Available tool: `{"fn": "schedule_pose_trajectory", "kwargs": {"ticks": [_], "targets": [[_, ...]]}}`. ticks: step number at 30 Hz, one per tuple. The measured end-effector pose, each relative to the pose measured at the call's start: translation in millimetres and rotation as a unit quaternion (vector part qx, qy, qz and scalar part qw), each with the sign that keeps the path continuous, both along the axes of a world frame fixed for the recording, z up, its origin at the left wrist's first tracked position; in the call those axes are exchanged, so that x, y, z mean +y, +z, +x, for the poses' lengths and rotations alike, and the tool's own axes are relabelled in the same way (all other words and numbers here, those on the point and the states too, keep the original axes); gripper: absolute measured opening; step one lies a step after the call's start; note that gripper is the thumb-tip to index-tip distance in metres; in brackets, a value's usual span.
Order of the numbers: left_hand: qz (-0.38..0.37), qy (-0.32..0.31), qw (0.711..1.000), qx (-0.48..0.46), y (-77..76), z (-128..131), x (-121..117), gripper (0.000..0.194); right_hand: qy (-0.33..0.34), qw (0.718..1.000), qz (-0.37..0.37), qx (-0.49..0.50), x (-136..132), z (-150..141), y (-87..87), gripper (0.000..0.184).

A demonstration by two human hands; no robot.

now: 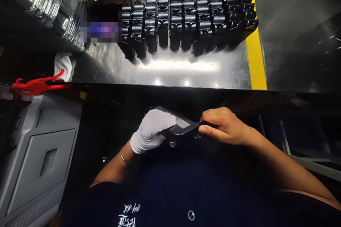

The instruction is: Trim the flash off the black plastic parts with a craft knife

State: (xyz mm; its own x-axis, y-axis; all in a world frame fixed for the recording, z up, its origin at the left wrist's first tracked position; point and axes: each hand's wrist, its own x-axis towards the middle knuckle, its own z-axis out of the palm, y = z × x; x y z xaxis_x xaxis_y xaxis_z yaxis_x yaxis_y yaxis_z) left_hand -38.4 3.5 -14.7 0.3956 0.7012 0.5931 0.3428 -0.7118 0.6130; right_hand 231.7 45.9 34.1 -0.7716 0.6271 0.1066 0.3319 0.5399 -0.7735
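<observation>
L hand (153, 127), white-gloved, holds the black part (183, 123) in front of the desk (170, 74), fingers pressed together over its L end; R hand (223, 126), bare, pinches its R edge betw. thumb & fingers. Black pieces (189, 21) stand in rows on desk, nr. 1 yellow strip (257, 60).

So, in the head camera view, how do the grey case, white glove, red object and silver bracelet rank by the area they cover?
1. Grey case
2. White glove
3. Red object
4. Silver bracelet
</observation>
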Motion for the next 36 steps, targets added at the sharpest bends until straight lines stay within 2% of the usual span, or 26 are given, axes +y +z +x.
{"fn": "schedule_pose_trajectory", "kwargs": {"ticks": [3,5,6,8,10,12,14,15,19,25,36], "targets": [[0.025,0.012,1.0,0.008,-2.2,-3,-1,0.041,0.043,0.997,-0.056,0.021,-2,-1,-2.6,0.057],[0.008,0.017,1.0,-0.005,-0.2,-3,-1,0.041,0.051,0.996,-0.054,0.049,-1,-2,-4.1,0.056],[-0.022,0.012,1.0,-0.013,1.5,-3,-1,0.039,0.046,0.996,-0.038,0.063,0,-2,-4.2,0.054],[-0.135,0.003,0.99,-0.03,5.2,-3,-1,0.032,0.026,0.996,0.023,0.081,2,-5,-2.8,0.052],[-0.294,-0.006,0.954,-0.062,7.6,-4,-1,0.038,0.009,0.991,0.103,0.081,5,-10,-0.2,0.054],[-0.443,-0.022,0.89,-0.104,8.0,-5,0,0.053,0.007,0.983,0.171,0.065,7,-17,2.1,0.057],[-0.537,-0.047,0.832,-0.129,7.0,-4,1,0.061,0.017,0.975,0.215,0.054,9,-24,3.4,0.06],[-0.563,-0.057,0.814,-0.132,6.5,-3,2,0.062,0.021,0.971,0.23,0.053,10,-27,3.6,0.061],[-0.58,-0.061,0.799,-0.146,5.3,0,6,0.066,0.017,0.965,0.258,0.054,13,-32,2.7,0.063],[-0.596,-0.069,0.781,-0.173,4.1,0,8,0.066,0.011,0.975,0.215,0.056,15,-32,3.6,0.061],[-0.595,-0.042,0.778,-0.199,1.7,4,7,0.069,-0.024,0.973,0.218,0.067,15,-34,-4.6,0.059]]}}
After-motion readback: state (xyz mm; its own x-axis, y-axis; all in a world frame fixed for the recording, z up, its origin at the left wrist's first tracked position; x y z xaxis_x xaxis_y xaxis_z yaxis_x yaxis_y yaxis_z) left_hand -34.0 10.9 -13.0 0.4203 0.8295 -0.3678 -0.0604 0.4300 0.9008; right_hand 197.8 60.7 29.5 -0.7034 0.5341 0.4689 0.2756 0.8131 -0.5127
